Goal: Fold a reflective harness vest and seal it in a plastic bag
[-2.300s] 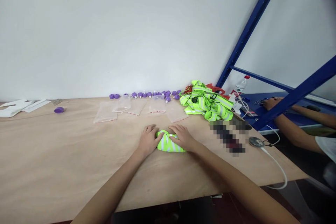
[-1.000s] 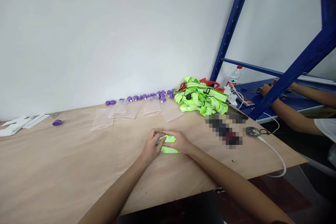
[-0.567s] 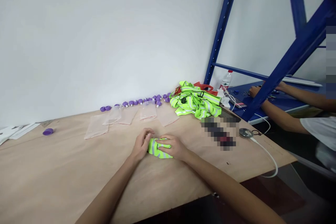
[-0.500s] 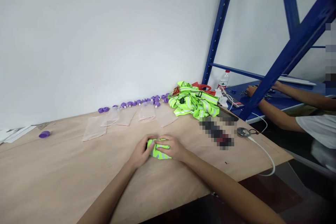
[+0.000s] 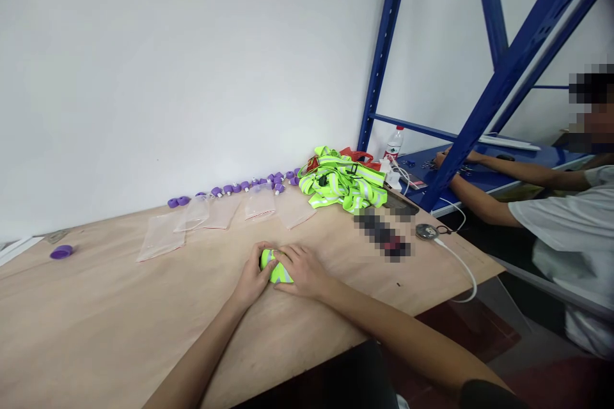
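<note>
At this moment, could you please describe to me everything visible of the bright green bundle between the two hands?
The bundle is bright yellow-green with silvery-grey stripes, and looks like fabric strap wrapped into a compact, rounded shape. It appears to rest on the brown tabletop. The left hand cups its left end; the right hand covers its right part, hiding it.

We face a pale, plain wall [image 5: 192, 64].
Beyond the blue frame [image 5: 506, 80], a blue table [image 5: 547, 156]; below the frame, reddish floor [image 5: 480, 332].

Bundle [image 5: 279, 274] on table [image 5: 110, 319], bags [image 5: 221, 213] behind.
</note>
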Motion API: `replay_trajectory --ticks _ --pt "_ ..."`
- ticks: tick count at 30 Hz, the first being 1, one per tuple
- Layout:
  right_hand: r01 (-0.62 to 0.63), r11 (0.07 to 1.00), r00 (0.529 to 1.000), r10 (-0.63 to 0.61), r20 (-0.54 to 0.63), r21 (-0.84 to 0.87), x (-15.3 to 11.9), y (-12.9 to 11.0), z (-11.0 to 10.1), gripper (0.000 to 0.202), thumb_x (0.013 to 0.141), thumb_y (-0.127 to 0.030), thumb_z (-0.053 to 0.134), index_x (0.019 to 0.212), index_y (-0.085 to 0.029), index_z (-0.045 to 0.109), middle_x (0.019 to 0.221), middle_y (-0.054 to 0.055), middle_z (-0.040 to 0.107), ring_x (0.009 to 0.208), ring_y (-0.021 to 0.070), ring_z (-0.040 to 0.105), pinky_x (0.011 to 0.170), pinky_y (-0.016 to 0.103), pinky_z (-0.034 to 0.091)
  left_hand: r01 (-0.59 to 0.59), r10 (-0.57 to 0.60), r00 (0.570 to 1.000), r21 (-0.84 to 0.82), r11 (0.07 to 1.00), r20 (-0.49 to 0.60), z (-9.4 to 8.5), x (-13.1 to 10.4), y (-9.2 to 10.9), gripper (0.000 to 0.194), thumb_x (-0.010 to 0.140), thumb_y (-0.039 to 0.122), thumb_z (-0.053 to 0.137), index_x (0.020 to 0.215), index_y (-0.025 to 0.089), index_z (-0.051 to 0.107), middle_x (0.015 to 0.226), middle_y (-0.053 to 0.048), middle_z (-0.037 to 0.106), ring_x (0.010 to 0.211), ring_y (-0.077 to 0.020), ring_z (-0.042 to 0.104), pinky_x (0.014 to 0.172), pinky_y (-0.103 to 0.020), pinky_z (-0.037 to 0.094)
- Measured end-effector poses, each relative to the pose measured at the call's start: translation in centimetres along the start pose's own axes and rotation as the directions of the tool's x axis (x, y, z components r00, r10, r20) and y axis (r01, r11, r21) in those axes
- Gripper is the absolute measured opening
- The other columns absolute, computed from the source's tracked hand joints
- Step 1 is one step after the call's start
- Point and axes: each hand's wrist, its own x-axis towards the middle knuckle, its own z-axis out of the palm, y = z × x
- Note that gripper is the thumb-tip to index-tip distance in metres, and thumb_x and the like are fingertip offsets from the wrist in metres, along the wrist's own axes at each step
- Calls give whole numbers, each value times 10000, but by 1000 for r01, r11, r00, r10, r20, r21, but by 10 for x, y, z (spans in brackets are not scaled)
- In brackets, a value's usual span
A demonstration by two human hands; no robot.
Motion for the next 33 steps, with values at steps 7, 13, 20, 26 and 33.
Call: replay_trajectory --ticks 7,13,20,26,33 --pt "-11 1000 999 11 -34 -21 -1 -2 1 638 819 -433 724 1368 -188 512 1288 146 627 1154 302 561 940 426 455 6 -5 1000 -42 999 26 -2 1 1 345 926 348 584 1218 219 453 1119 -66 631 1057 -226 615 924 -384 483" --pt "-81 995 997 80 -13 -62 0 -10 2 741 765 -577 744 1330 -150 525 1278 172 621 1132 336 554 918 481 457 38 -35 999 -83 996 33 -1 5 2 318 911 354 590 1157 213 446 987 -33 647 882 -195 612 817 -354 488" --pt "-127 991 992 127 -19 -36 2 -12 2 666 788 -504 739 1323 -169 528 1286 150 624 1155 316 557 935 462 457 55 -50 996 -71 996 71 -5 10 7 347 871 366 627 1127 223 442 902 -3 653 838 -188 610 777 -332 481" --pt "-151 989 988 151 -7 7 4 -9 2 633 768 -520 748 1271 -183 561 1240 138 648 1124 302 576 926 440 465 97 -80 918 -23 995 389 -32 41 17 440 774 416 731 1085 236 477 994 -21 718 855 -206 657 717 -311 500" --pt "-94 994 994 96 -47 55 1 -8 4 634 806 -475 724 1349 -203 541 1284 118 644 1130 292 578 934 430 474 4 18 999 508 861 -38 -70 101 -4 389 839 367 659 1182 217 552 1208 -109 653 1105 -300 608 933 -423 489"
